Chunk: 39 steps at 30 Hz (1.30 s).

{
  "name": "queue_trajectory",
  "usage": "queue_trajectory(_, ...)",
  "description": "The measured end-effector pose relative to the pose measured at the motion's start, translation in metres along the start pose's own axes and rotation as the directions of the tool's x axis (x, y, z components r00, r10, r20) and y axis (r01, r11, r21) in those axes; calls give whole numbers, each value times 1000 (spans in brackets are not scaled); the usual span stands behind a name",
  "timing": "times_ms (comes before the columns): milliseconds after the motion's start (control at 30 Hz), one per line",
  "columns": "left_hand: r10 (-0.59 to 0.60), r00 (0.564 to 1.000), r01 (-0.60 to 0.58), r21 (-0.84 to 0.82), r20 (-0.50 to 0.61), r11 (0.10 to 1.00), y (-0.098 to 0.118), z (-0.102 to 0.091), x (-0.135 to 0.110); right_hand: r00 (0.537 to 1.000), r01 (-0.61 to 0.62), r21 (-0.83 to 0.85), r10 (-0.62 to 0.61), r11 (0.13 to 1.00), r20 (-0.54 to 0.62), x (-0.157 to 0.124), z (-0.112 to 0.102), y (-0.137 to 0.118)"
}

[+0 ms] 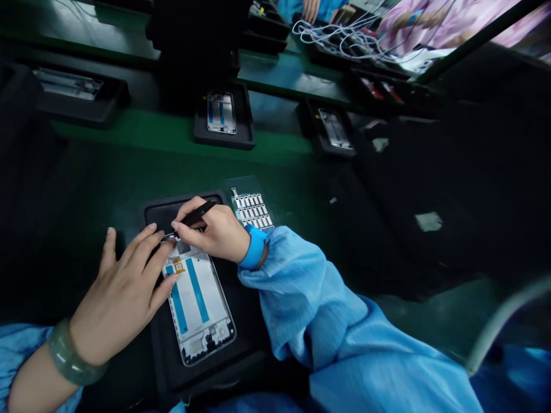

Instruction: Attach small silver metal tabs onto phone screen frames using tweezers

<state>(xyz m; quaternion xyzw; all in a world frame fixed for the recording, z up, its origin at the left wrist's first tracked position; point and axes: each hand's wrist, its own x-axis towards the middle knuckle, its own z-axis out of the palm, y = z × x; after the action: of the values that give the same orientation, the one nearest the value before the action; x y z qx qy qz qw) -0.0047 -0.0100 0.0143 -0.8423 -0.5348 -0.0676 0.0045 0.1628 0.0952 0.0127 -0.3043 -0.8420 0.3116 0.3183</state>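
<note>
A phone frame [215, 298] with two blue adhesive strips and a small orange flex piece [178, 265] lies in a black tray [161, 344] before me. My right hand [215, 229] grips black tweezers [198, 213], their tip down at the frame's upper end. Fingers of my left hand [129, 281] are spread, with the fingertips resting on the frame's upper left edge. Whatever lies under the tweezer tip is hidden by my fingers. Just beyond my right wrist is a clear sheet of small metal-coloured parts [253, 209].
Farther back, black trays with phone frames stand at left [69, 83], centre [221, 113] and right [334, 129]. White cables [344, 34] are heaped at the upper right, near other people's arms. A dark covered surface [430, 172] lies to the right.
</note>
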Motion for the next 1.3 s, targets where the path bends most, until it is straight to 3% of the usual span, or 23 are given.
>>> queue_trajectory(233,-24,1000,24,-46,8,999,-1,2,-1,1000,-1,64,2,998,-12,0,-1,0)
queue_trajectory(567,-35,999,36,-76,22,996,-1,2,-1,987,158,41,-157,987,-22,-3,-4,3)
queue_trajectory(900,-30,999,31,-73,20,997,-1,2,-1,980,198,32,-199,980,23,-4,-4,1)
queue_trajectory(1167,-32,999,33,-69,21,997,-2,2,-1,983,183,96,-184,978,5,-4,-2,2)
queue_trajectory(1300,-37,999,39,-77,24,996,-1,1,-1,995,93,143,-86,985,-53,-3,-2,3)
